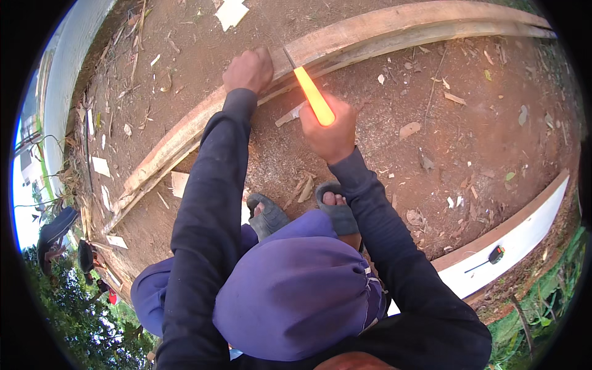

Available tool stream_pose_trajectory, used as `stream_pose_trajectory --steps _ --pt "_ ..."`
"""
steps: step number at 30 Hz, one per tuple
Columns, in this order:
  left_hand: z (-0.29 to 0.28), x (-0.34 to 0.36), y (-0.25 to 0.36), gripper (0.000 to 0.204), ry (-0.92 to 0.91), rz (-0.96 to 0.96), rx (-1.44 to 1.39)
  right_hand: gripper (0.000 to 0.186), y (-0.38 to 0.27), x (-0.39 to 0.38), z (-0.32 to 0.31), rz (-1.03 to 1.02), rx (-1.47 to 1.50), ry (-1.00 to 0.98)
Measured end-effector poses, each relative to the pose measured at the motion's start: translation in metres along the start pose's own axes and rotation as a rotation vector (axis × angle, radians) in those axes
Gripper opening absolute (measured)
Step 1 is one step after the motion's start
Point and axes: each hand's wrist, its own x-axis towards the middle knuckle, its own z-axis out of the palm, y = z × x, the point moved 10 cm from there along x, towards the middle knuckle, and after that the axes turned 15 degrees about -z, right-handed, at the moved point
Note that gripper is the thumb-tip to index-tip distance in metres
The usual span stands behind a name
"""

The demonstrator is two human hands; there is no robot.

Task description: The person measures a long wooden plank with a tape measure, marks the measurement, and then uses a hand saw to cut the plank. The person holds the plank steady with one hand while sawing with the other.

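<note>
A long wooden beam (345, 31), seemingly two pieces together, crosses the upper ground in a curve. My left hand (246, 71) grips it just left of a thin dark blade, its fingers curled and partly hidden. My right hand (330, 129) is closed on the bright orange handle (311, 92) of a tool whose blade (290, 58) meets the beam's near side; the kind of blade is hard to tell. My sandalled feet stand below the beam.
A white board (536, 222) at lower right bears a tape measure (496, 254) and a thin dark tool. Brown ground holds wood scraps and leaves. A pale raised edge (68, 74) runs along the far left, with dark objects and greenery below it.
</note>
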Motion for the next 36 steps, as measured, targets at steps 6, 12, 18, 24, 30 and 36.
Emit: stream_pose_trajectory --steps 6,12,18,24,30,36 --pt "0.005 0.003 -0.012 0.049 0.003 -0.029 0.042 0.006 -0.013 -0.132 -0.062 0.12 0.076 -0.018" --pt "0.008 0.001 -0.004 0.046 0.058 0.01 0.04 0.008 -0.005 -0.033 -0.017 0.017 -0.025 -0.023" --pt "-0.001 -0.009 0.006 0.043 -0.004 0.058 0.115 0.009 -0.003 -0.087 -0.042 -0.009 -0.103 -0.107" --pt "0.005 -0.008 0.0 0.043 0.015 0.036 0.093 0.009 0.0 -0.089 -0.045 0.17 0.016 -0.078" --pt "0.01 -0.003 -0.01 0.049 0.0 -0.03 0.053 0.012 0.007 -0.022 0.001 0.054 0.048 -0.027" --pt "0.006 -0.006 -0.022 0.049 0.022 -0.106 0.056 0.009 -0.035 -0.136 -0.077 0.067 -0.015 -0.039"
